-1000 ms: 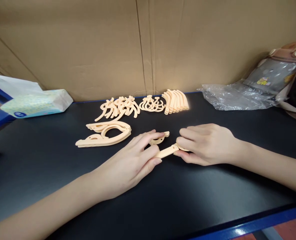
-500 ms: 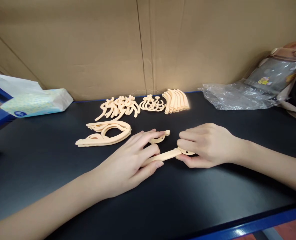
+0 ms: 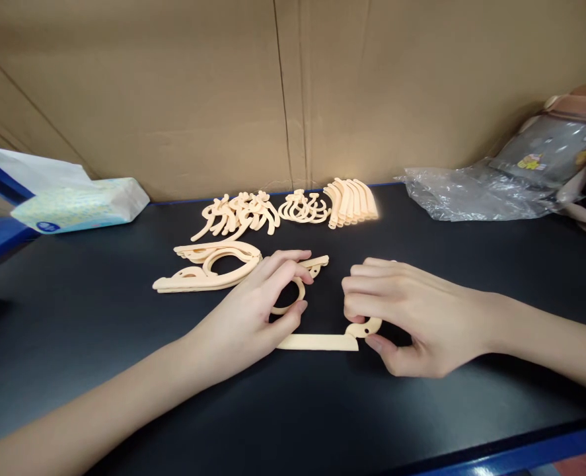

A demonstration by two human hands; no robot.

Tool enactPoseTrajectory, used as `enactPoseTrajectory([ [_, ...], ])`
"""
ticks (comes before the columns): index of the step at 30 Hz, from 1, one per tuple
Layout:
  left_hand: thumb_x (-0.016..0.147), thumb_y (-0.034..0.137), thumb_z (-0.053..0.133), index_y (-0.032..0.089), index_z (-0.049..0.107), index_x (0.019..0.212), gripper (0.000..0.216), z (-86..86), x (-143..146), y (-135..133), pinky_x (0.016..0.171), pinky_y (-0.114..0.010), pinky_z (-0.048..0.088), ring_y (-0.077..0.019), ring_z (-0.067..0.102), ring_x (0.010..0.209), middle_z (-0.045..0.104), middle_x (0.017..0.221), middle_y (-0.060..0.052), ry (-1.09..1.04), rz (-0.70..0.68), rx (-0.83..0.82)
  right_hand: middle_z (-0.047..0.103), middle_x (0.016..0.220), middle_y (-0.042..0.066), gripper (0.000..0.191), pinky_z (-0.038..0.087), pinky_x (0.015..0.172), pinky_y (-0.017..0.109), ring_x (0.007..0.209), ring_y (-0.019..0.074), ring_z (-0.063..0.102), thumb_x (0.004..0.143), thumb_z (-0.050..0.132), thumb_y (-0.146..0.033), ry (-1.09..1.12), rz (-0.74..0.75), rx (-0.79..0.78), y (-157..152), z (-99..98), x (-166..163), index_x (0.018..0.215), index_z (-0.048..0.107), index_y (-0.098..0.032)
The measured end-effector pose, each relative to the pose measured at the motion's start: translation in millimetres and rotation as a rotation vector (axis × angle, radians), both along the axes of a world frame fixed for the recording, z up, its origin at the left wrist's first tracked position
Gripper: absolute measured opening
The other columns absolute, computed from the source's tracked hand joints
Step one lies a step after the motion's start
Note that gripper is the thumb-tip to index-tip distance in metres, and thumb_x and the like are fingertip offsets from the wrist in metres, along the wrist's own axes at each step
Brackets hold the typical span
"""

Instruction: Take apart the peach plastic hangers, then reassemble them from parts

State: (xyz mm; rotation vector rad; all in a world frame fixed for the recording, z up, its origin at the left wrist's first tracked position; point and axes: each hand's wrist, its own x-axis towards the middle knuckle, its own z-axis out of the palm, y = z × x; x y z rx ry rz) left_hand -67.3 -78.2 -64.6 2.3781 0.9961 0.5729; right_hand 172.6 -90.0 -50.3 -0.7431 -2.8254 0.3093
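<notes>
A beige plastic folding hanger lies on the black table, one straight arm of it pointing right. My left hand is over its left part, fingers curled around the middle; the palm hides much of it. Beyond those fingertips show a round ring and another arm's end. Thumb and fingers of my right hand pinch a small curved end piece with a dark hole, which touches the straight arm's right end. Left of my left hand lie stacked folded hangers.
Along the back lie a pile of curved hook pieces, several ring-shaped pieces and a row of hanger arms. A tissue pack stands at the left. Clear plastic wrap and a bag are at the right.
The straight arm and end piece have come nearer to me, and the arm now lies level. My left thumb has moved off the arm, uncovering the ring. My right hand has shifted slightly nearer.
</notes>
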Motion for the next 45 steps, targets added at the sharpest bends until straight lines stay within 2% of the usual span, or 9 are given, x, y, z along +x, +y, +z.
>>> enactPoseTrajectory([
  [7,0.088,0.02,0.052,0.023,0.053,0.102,0.014,-3.1,3,0,0.067,-0.022,0.059,-0.0236,0.043,0.129,0.047,0.131,-0.007,-0.048,0.034,0.036,0.057,0.095,0.006,0.002,0.038,0.082,0.033,0.086,0.0167,0.049,0.078,0.056,-0.017,0.018,-0.002,0.016,0,0.2,-1,0.079,0.057,-0.017],
  [13,0.088,0.021,0.055,0.023,0.054,0.1,0.012,-2.6,4,-1,0.05,-0.013,0.056,-0.0227,0.046,0.124,0.046,0.131,-0.008,-0.091,0.058,0.006,0.056,0.116,0.009,0.006,0.04,0.09,0.035,0.103,0.0191,0.051,0.079,0.057,-0.016,0.034,0.0,0.026,-1,1.4,1,0.083,0.062,-0.018],
  [18,0.087,0.021,0.056,0.023,0.054,0.1,0.014,-3.1,4,-2,0.051,-0.012,0.057,-0.0216,0.046,0.123,0.045,0.13,-0.007,-0.103,0.069,0.003,0.057,0.115,0.009,0.012,0.043,0.087,0.033,0.102,0.0188,0.053,0.082,0.055,-0.017,0.02,0.004,0.038,-1,0.1,2,0.092,0.062,-0.019],
  [22,0.087,0.022,0.057,0.023,0.054,0.1,0.013,-2.9,4,-1,0.05,-0.012,0.055,-0.0227,0.045,0.125,0.046,0.13,-0.007,-0.096,0.077,0.02,0.061,0.101,0.008,0.017,0.045,0.076,0.032,0.086,0.0175,0.055,0.091,0.048,-0.028,-0.004,-0.058,0.107,-2,-0.4,0,0.093,0.061,-0.018],
  [24,0.088,0.022,0.056,0.023,0.054,0.099,0.012,-2.0,3,-1,0.054,-0.016,0.057,-0.0229,0.046,0.124,0.047,0.13,-0.007,-0.074,0.079,0.07,0.062,0.099,0.009,0.028,0.045,0.073,0.034,0.083,0.0188,0.056,0.093,0.046,-0.04,-0.02,-0.093,0.175,-5,-1.0,-2,0.095,0.062,-0.017],
  [27,0.089,0.02,0.053,0.022,0.053,0.099,0.011,-0.9,3,0,0.081,-0.031,0.058,-0.0227,0.049,0.122,0.049,0.129,-0.007,-0.029,0.072,0.17,0.062,0.106,0.013,0.047,0.046,0.075,0.037,0.09,0.0237,0.058,0.088,0.048,-0.058,-0.036,-0.081,0.251,-9,-3.0,-5,0.101,0.063,-0.016],
  [30,0.089,0.019,0.053,0.022,0.053,0.101,0.012,-0.7,3,1,0.098,-0.039,0.048,-0.0221,0.049,0.122,0.049,0.129,-0.007,-0.009,0.079,0.221,0.062,0.112,0.016,0.046,0.047,0.079,0.038,0.097,0.0253,0.058,0.087,0.052,-0.055,-0.039,-0.025,0.259,-13,-4.4,-7,0.104,0.064,-0.014],
  [35,0.089,0.019,0.052,0.022,0.053,0.1,0.011,-0.8,3,1,0.1,-0.038,0.045,-0.0214,0.05,0.121,0.05,0.127,-0.006,-0.012,0.082,0.246,0.06,0.12,0.013,0.032,0.045,0.088,0.038,0.107,0.0235,0.056,0.091,0.053,-0.041,-0.039,0.04,0.147,-15,-1.7,-8,0.108,0.063,-0.016],
  [45,0.092,0.015,0.045,0.021,0.053,0.099,0.012,1.0,4,2,0.097,-0.03,0.042,-0.017,0.051,0.118,0.051,0.125,-0.005,-0.018,0.093,0.252,0.057,0.13,0.007,0.027,0.04,0.099,0.033,0.119,0.0192,0.049,0.09,0.054,-0.03,0.011,0.085,-0.055,-16,2.7,-11,0.111,0.062,-0.017],
])
